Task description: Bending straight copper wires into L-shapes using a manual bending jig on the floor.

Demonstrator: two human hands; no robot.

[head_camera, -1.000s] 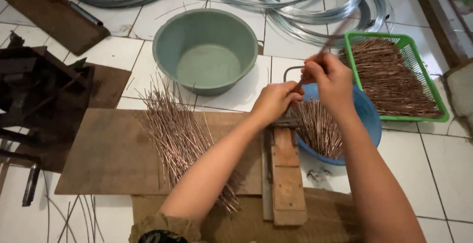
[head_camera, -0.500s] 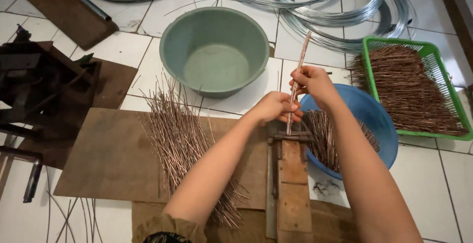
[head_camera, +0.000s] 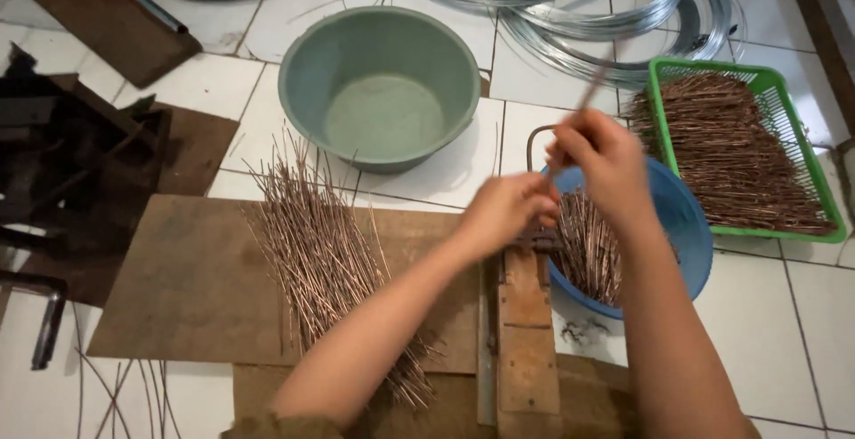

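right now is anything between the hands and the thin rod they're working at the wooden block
Nothing visible. The right hand already grips the thin rod, which sticks up and away from it, blurred. The left hand rests at the head of the wooden block, beside the blue bowl. Where the rod's lower end meets the block is hidden.

rods [head_camera: 329, 261] on board [head_camera: 178, 288] | basin [head_camera: 381, 83] behind | tray [head_camera: 744, 150] right

Two hands: left hand [head_camera: 503, 215], right hand [head_camera: 606, 163]. One green basin [head_camera: 378, 83], one blue bowl [head_camera: 681, 216], one green basket [head_camera: 824, 199], one wooden jig [head_camera: 525, 341], and one loose heap of rods [head_camera: 325, 261], too many to count.
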